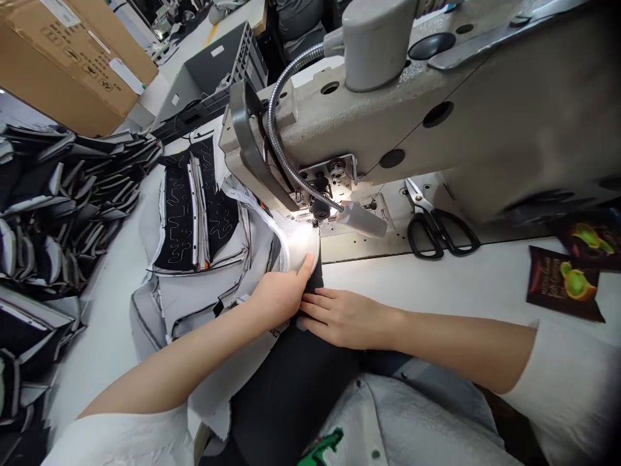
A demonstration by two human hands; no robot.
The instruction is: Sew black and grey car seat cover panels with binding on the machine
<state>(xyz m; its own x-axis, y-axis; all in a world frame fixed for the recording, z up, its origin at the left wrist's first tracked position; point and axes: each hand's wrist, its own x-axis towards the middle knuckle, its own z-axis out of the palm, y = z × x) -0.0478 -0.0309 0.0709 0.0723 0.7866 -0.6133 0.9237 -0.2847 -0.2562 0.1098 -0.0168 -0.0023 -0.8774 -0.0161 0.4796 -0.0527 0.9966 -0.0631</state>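
My left hand (281, 292) is closed on the pale padded fabric piece (303, 249), one finger stretched along its curved edge toward the needle. Its other fingers are partly hidden. My right hand (342, 317) lies with outstretched fingers on the black fabric (291, 369), its fingertips close beside the left hand. Just beyond the left fingertip, the sewing machine's presser foot area (317, 217) is lit by a small lamp (361, 220). To the left, a grey bag body (194, 298) with black stitched panels (177, 213) is joined to the work.
Black-handled scissors (431, 223) lie right of the needle. Snack packets (565, 283) rest at the far right. Stacked black and grey fabric parts (63, 194) line the left side. Behind stand a cardboard box (72, 58) and a grey crate (213, 61).
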